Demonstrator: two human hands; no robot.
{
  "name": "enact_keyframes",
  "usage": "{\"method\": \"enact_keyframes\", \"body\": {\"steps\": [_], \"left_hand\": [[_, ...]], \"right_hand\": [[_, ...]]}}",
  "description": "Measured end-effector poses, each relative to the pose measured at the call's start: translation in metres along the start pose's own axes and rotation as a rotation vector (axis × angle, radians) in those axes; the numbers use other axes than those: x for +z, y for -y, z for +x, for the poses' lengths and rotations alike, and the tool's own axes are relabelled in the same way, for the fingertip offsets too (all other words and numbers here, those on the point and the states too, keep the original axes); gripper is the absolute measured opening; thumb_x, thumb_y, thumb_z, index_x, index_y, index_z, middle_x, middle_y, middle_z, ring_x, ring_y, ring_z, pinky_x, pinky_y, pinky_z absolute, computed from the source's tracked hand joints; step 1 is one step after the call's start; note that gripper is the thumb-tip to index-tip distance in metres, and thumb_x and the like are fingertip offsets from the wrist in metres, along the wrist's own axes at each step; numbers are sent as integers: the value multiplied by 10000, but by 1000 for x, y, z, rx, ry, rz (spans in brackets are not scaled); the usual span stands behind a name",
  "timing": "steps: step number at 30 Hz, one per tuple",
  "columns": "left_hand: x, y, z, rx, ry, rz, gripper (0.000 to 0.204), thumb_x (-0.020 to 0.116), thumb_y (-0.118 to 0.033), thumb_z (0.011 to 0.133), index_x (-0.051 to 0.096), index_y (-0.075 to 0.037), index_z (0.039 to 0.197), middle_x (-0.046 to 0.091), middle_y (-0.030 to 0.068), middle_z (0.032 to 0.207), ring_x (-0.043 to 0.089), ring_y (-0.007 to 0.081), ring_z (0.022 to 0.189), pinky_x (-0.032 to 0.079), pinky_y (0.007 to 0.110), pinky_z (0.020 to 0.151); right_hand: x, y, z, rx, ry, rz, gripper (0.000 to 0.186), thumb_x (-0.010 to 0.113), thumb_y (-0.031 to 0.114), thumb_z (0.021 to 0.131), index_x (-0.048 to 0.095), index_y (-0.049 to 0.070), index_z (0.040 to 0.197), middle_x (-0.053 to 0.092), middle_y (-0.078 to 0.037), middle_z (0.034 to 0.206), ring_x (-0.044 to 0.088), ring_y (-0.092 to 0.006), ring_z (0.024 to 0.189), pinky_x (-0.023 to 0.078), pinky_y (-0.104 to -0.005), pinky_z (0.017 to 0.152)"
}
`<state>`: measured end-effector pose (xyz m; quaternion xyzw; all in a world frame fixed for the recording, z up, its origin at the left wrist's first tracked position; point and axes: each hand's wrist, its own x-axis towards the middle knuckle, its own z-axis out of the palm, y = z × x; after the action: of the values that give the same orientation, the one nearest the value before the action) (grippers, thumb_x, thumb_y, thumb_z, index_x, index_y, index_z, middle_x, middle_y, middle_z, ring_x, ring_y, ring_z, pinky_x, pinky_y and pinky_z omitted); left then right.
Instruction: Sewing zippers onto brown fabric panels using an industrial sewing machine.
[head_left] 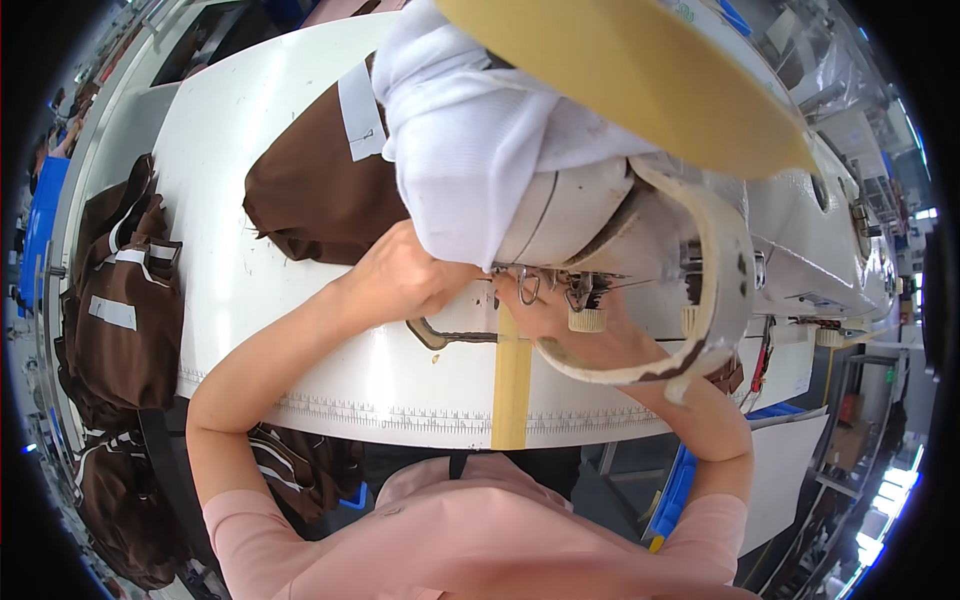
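My left hand [405,275] has its fingers curled together at the needle area of a white sewing machine [565,210]; what they hold is hidden. My right hand [540,310] is just right of it, behind the metal presser parts and a cream frame [725,280], its fingers mostly hidden. White cloth [460,150] is bunched over the machine head, below a yellow board [620,55]. A brown fabric piece [300,190] with a pale label lies on the white work table [260,120] behind my left hand. A yellow tape strip [512,400] runs toward the table's front edge.
Brown fabric bundles [130,330] with white bands are piled at the left, with more [300,470] below the table. A blue plastic object [670,490] and a white board [780,460] are at lower right. The machine body [820,260] extends right.
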<state>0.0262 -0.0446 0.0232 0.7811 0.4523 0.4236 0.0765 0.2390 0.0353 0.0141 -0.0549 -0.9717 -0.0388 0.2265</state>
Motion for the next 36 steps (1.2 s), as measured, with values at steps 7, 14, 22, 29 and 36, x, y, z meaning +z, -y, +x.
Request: {"method": "enact_keyframes", "body": {"steps": [7,14,22,29,36], "left_hand": [[-5,3,13,206,23,290,176,706,-23,625,704,-37,801,640,63,779,618,243,686,504,341,560],[0,2,7,150,41,282,140,733,-54,669,701,-39,804,653,44,800,624,219,702,518,332,590],[-3,0,5,20,79,216,155,737,-65,682,705,-59,834,661,46,829,629,238,717,529,329,622],[1,0,11,127,21,293,141,749,-71,653,700,-43,783,648,35,754,626,217,687,520,324,586],[0,11,9,212,45,249,144,749,-66,647,698,-41,779,651,35,739,622,210,638,495,322,493]], "right_hand": [[-11,2,0,542,-119,354,204,620,10,622,648,52,820,634,-81,812,590,-284,863,483,-396,752],[-7,-12,1,572,-209,712,155,600,-17,724,673,61,837,636,-76,773,587,-249,674,466,-338,603],[-11,1,10,127,-196,58,197,641,58,674,658,62,871,639,-26,852,589,-188,824,474,-334,662],[-6,1,9,105,-221,17,226,625,48,671,654,43,895,631,-13,908,577,-167,828,465,-317,663],[-12,9,11,98,-172,-113,271,630,48,642,660,41,911,639,-12,929,580,-158,816,465,-313,665]]}}
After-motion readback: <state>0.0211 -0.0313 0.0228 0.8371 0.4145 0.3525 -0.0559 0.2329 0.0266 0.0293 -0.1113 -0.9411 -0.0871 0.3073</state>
